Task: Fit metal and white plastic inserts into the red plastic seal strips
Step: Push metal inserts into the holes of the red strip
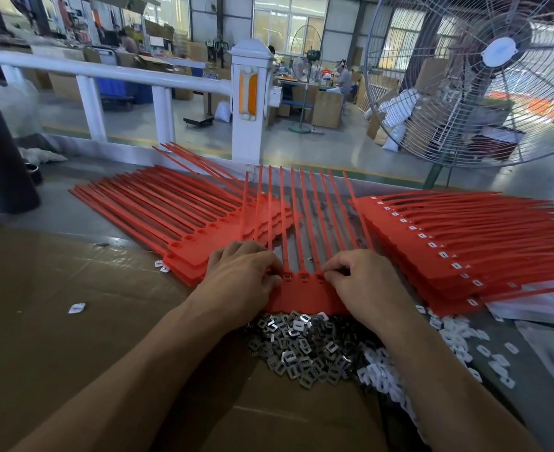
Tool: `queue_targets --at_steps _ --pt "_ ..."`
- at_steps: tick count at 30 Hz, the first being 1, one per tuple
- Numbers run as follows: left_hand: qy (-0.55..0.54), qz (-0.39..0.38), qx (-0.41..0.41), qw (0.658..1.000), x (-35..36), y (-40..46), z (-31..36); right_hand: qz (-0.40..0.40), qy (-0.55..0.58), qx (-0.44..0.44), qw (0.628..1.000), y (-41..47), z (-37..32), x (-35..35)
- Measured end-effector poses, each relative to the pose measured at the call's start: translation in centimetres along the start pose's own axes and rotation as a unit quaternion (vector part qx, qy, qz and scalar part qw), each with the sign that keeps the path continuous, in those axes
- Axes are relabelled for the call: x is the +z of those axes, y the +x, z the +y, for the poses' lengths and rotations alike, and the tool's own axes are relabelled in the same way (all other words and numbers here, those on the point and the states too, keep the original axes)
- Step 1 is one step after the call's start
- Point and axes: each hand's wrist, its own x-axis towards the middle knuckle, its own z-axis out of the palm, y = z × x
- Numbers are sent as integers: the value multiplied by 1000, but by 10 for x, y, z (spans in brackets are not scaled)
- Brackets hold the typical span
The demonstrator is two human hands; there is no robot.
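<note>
Seating inserts along the red seal strip [305, 293] lying mid-worktop – my left hand [243, 275] and right hand [363, 282] both pinch at its sockets; next, I reckon, another piece from the metal inserts [301, 350] pile

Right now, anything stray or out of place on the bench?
Yes. One white insert lies alone on the brown cardboard, far left of the white pile. Two more sit by the left red stack. Others are scattered right of the pile.
</note>
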Motion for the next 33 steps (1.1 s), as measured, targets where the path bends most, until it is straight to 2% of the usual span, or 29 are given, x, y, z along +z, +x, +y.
queue_targets --at_steps 8,11,14,19,27,33 --pt "2 -6 -4 1000 -1 -1 1 4 13 -63 998 -11 -2 -13" --pt "3 -2 -3 1000 -1 -2 2 -95 60 -90 990 -18 -6 -24" --pt "7 2 -3 1000 -1 -2 3 -200 48 -103 973 -22 -8 -29" --pt "8 1 -8 1000 -2 -2 3 -265 9 -116 957 -24 -11 -32" --pt "7 -1 -8 1000 -2 -1 3 -268 31 -109 957 -23 -7 -30" --pt "7 -6 -10 1000 -3 -1 3 -222 126 -84 963 -21 -5 -29"
